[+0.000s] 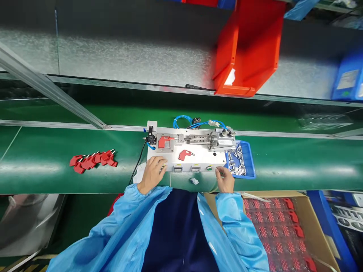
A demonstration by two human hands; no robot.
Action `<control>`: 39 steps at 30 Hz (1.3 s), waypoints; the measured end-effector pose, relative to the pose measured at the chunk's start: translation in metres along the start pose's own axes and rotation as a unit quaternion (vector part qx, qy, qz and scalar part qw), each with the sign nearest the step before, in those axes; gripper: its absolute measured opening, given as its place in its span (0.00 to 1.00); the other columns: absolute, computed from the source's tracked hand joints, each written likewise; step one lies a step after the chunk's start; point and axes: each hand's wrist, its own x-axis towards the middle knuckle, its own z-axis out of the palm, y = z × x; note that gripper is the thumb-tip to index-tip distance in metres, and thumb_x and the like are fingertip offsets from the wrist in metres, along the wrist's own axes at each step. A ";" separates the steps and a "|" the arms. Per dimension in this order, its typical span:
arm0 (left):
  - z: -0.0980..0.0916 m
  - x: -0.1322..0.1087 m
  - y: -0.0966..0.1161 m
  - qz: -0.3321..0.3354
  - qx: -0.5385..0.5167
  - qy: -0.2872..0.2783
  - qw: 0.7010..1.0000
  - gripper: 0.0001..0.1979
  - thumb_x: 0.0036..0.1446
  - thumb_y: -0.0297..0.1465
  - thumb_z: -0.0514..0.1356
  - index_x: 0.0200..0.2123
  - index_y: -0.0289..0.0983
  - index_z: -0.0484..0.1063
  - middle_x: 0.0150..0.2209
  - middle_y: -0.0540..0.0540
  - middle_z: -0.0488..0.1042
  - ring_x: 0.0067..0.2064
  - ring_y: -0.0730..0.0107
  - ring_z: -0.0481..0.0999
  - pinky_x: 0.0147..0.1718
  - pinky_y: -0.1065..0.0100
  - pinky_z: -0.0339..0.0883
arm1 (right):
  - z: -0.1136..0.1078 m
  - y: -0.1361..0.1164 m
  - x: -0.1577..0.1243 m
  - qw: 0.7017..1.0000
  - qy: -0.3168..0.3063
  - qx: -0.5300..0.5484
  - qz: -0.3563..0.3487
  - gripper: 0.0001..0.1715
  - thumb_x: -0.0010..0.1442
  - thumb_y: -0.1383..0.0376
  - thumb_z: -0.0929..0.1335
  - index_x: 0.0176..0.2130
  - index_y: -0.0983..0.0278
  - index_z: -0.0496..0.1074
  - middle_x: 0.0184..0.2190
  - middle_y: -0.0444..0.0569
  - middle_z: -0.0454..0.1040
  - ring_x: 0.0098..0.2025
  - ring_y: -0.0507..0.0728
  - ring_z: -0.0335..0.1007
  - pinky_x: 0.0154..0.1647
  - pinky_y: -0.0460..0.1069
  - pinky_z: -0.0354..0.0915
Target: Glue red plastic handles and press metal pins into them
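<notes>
A white machine (202,158) with a metal cylinder and blue hoses stands on the green bench. One red part (164,142) sits in its metal holder at the left, and a loose red part (185,154) lies on its top plate. My left hand (153,172) rests on the machine's front left corner, fingers bent and close together; what is under the fingertips is hidden. My right hand (225,179) is at the front right corner, beside the green button (209,168), thumb and fingers drawn together. Anything between them is too small to make out.
Several red parts (93,160) lie in a pile at the left. A blue tray (251,160) of metal pins is right of the machine. A red bin (246,56) stands on the shelf above. A carton (317,230) of red parts is lower right.
</notes>
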 end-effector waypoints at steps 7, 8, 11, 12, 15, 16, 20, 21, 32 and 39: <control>0.004 0.089 0.030 -0.003 0.160 -0.058 0.985 0.22 0.71 0.36 0.59 0.65 0.38 0.71 0.62 0.34 0.70 0.59 0.46 0.69 0.57 0.49 0.67 | 0.027 -0.009 -0.005 0.998 -0.033 0.054 0.021 0.31 0.62 0.39 0.65 0.38 0.62 0.78 0.38 0.57 0.82 0.38 0.64 0.79 0.40 0.59 0.79; 0.005 0.097 0.032 -0.007 0.177 -0.070 0.982 0.23 0.71 0.37 0.59 0.65 0.38 0.71 0.60 0.33 0.70 0.58 0.46 0.70 0.56 0.49 0.67 | 0.028 -0.010 -0.005 0.997 -0.036 0.058 0.024 0.31 0.62 0.39 0.65 0.38 0.63 0.78 0.38 0.57 0.82 0.39 0.65 0.79 0.40 0.60 0.79; 0.007 0.109 0.034 -0.008 0.196 -0.088 0.977 0.23 0.71 0.37 0.59 0.65 0.35 0.71 0.55 0.33 0.72 0.55 0.46 0.70 0.54 0.50 0.67 | 0.025 -0.010 -0.007 0.997 -0.040 0.063 0.036 0.31 0.62 0.39 0.66 0.39 0.63 0.79 0.39 0.58 0.82 0.40 0.66 0.80 0.42 0.61 0.79; 0.007 0.110 0.035 -0.006 0.197 -0.090 0.976 0.23 0.71 0.37 0.59 0.65 0.34 0.71 0.54 0.33 0.73 0.55 0.46 0.70 0.54 0.50 0.67 | 0.023 -0.009 -0.009 0.996 -0.041 0.063 0.042 0.31 0.62 0.39 0.66 0.39 0.63 0.79 0.40 0.58 0.82 0.40 0.66 0.79 0.42 0.61 0.79; 0.006 0.111 0.036 0.001 0.200 -0.094 0.975 0.21 0.71 0.37 0.59 0.62 0.32 0.74 0.55 0.32 0.72 0.56 0.45 0.68 0.55 0.50 0.66 | 0.022 -0.004 -0.013 0.996 -0.044 0.059 0.060 0.32 0.62 0.38 0.66 0.38 0.63 0.79 0.40 0.59 0.82 0.41 0.66 0.79 0.43 0.61 0.78; 0.005 0.111 0.036 0.003 0.200 -0.095 0.975 0.20 0.71 0.37 0.59 0.60 0.32 0.74 0.55 0.32 0.72 0.56 0.45 0.68 0.55 0.50 0.65 | 0.022 -0.003 -0.014 0.995 -0.045 0.057 0.065 0.32 0.61 0.38 0.66 0.38 0.63 0.79 0.40 0.59 0.82 0.40 0.65 0.79 0.43 0.60 0.78; 0.002 0.097 0.034 0.015 0.189 -0.092 0.978 0.20 0.70 0.35 0.61 0.61 0.34 0.75 0.57 0.32 0.72 0.55 0.46 0.69 0.55 0.49 0.65 | 0.025 0.001 -0.018 0.994 -0.054 0.049 0.078 0.31 0.61 0.41 0.66 0.39 0.64 0.79 0.41 0.59 0.82 0.37 0.64 0.78 0.39 0.59 0.77; 0.001 0.089 0.033 0.015 0.174 -0.085 0.981 0.20 0.70 0.35 0.61 0.62 0.36 0.74 0.57 0.33 0.72 0.55 0.47 0.69 0.55 0.50 0.65 | 0.025 0.001 -0.019 0.994 -0.055 0.048 0.080 0.30 0.61 0.42 0.66 0.39 0.64 0.79 0.42 0.59 0.82 0.36 0.64 0.78 0.39 0.59 0.77; 0.008 -0.022 0.014 -0.156 0.097 -0.223 0.957 0.14 0.75 0.34 0.55 0.44 0.39 0.80 0.38 0.44 0.83 0.40 0.60 0.82 0.39 0.65 0.69 | 0.035 0.011 -0.018 0.993 -0.066 0.027 0.089 0.21 0.58 0.50 0.68 0.43 0.62 0.74 0.37 0.55 0.80 0.39 0.65 0.78 0.43 0.60 0.77; 0.011 -0.003 0.001 -0.218 0.136 -0.277 0.926 0.20 0.76 0.41 0.52 0.41 0.37 0.81 0.39 0.39 0.85 0.43 0.53 0.85 0.38 0.64 0.68 | 0.038 0.021 -0.012 0.994 -0.057 -0.024 0.091 0.21 0.59 0.52 0.67 0.45 0.61 0.75 0.34 0.53 0.79 0.36 0.65 0.77 0.42 0.60 0.75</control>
